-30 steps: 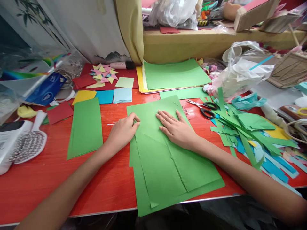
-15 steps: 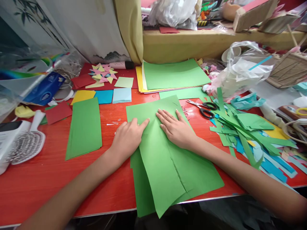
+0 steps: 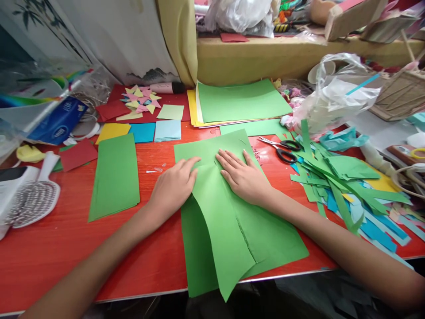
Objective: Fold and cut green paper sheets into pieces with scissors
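A large green paper sheet (image 3: 232,212) lies on the red table (image 3: 66,248), its near end hanging over the front edge. My right hand (image 3: 244,177) rests flat on its upper part, fingers stretched out. My left hand (image 3: 174,186) is at the sheet's left edge with fingers curled under a flap that lifts and bends over toward the middle. A tear or cut line runs down the sheet near its lower centre.
Black-handled scissors (image 3: 282,148) lie right of the sheet beside a heap of green and blue paper strips (image 3: 345,186). A stack of coloured paper (image 3: 239,104) sits behind. A folded green piece (image 3: 114,177), small coloured squares and a hairbrush (image 3: 31,199) lie to the left.
My left hand has slid right along the sheet's left edge, and the left flap has risen and folded further toward the centre. My right hand has stayed pressed flat.
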Available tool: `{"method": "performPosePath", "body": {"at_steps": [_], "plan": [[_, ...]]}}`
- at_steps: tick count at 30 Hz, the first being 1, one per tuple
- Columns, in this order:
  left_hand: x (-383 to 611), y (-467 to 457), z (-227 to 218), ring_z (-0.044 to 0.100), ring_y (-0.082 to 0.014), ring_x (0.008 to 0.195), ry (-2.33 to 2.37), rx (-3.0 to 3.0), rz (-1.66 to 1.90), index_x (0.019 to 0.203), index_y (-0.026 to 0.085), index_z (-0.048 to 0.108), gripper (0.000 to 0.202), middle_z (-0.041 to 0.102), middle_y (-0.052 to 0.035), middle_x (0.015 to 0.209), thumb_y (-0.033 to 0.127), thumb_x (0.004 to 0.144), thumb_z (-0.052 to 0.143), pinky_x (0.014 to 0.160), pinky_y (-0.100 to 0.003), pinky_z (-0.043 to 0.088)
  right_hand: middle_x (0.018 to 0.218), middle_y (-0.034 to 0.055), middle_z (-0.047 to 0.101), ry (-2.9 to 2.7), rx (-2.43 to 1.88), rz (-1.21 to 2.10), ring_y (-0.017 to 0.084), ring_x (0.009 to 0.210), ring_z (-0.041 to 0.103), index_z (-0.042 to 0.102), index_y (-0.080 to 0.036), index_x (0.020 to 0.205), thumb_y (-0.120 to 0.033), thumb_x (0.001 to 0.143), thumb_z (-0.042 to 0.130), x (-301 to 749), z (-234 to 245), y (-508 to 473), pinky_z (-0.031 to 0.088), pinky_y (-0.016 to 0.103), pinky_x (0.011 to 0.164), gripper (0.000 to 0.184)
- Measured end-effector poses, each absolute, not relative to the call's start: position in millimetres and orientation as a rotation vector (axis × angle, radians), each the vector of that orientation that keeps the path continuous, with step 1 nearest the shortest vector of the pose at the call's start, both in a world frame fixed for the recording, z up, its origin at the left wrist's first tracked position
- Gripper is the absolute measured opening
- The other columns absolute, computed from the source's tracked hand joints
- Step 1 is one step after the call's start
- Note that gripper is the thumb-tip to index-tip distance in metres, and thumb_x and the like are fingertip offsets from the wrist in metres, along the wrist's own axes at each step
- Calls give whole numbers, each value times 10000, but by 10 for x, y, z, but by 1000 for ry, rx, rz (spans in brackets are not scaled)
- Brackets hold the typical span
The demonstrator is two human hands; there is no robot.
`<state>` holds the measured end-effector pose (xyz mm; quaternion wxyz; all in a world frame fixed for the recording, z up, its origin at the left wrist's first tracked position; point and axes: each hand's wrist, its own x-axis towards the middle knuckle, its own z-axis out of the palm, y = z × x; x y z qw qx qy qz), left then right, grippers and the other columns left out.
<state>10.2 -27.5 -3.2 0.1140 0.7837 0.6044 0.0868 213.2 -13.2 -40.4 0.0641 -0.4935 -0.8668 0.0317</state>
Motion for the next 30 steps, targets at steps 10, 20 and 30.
{"method": "performPosePath", "body": {"at_steps": [10,20,30], "plan": [[44,-195,24,566,-195,916,1571,2031,359,1120,286,603,324,625,-15,1014,289,838,443,820,-315,416,1520,98,148,-2521,-1509,9,200,1399,141,240,-108,1442,-390,955,222,2130,-375,-185,133,446,1134,563],[81,-173,12,563,-175,809,1625,2069,259,852,215,595,169,644,-4,874,265,833,435,736,-281,407,1519,72,147,-2627,-1551,106,195,1397,144,218,-128,1450,-456,952,176,2134,-385,-230,139,427,1137,598],[121,-197,-15,543,-199,874,1635,2168,212,842,198,575,183,619,-32,865,200,852,392,773,-315,388,1519,69,146,-2600,-1564,84,184,1398,140,206,-135,1452,-469,945,159,2137,-407,-241,113,428,1140,608]]}}
